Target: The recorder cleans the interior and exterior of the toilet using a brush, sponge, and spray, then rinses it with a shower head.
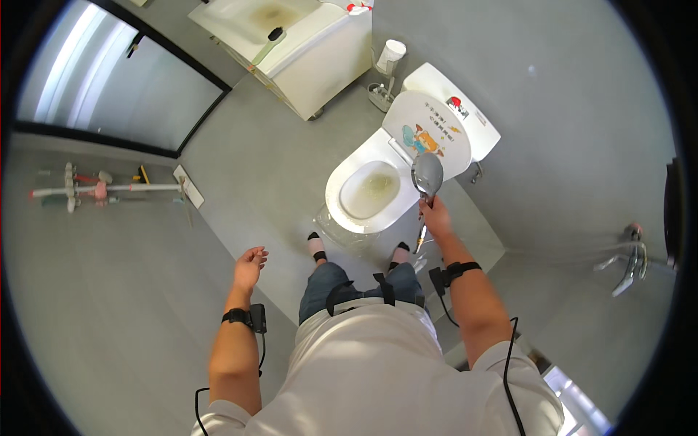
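A silver shower head (427, 173) is gripped by its handle in my right hand (436, 218), over the right side of the toilet (336, 195). A short stretch of hose with a brass-coloured end hangs below that hand. The toilet's lid (442, 134) is raised and bears a cartoon sticker; yellowish liquid lies in the bowl. To the left of the toilet, my left hand (251, 267) hangs in the air with loosely bent fingers, holding nothing. Both forearms wear black straps with small boxes and cables.
A white sink cabinet (320, 69) with a dark-headed brush (273, 40) on its edge stands at the far left. Beside the toilet is a wall rack (382, 94). Cleaning tools (94, 189) hang on the left wall, a tap (634, 265) on the right. Water puddles before the toilet.
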`<act>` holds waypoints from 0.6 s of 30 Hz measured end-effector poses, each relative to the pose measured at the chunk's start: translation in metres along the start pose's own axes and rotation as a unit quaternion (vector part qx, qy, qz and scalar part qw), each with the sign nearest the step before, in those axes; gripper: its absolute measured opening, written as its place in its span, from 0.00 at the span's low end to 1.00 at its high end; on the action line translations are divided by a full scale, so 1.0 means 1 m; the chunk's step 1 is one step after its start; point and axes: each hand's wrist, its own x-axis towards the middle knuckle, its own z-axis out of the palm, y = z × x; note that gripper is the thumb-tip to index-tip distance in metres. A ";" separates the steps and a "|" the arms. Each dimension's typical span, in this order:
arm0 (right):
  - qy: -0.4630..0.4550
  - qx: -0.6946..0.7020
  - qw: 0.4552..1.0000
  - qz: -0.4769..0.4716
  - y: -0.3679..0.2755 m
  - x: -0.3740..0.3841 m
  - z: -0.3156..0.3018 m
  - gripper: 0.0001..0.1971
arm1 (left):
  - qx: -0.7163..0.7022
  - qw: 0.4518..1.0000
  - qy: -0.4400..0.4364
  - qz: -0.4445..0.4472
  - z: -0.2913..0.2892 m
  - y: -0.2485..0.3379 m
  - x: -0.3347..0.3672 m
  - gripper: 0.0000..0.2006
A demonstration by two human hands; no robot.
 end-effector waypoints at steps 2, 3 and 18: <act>0.035 -0.044 0.998 0.020 0.014 -0.003 0.004 0.12 | 0.015 1.000 -0.026 -0.004 -0.027 -0.012 0.034 0.15; 0.043 -0.040 0.998 0.028 0.011 -0.009 0.016 0.12 | 0.039 0.999 -0.026 -0.024 -0.043 -0.016 0.045 0.15; -0.033 -0.204 0.974 0.088 -0.008 -0.063 0.109 0.16 | 0.170 0.977 -0.107 -0.077 -0.121 -0.029 0.154 0.14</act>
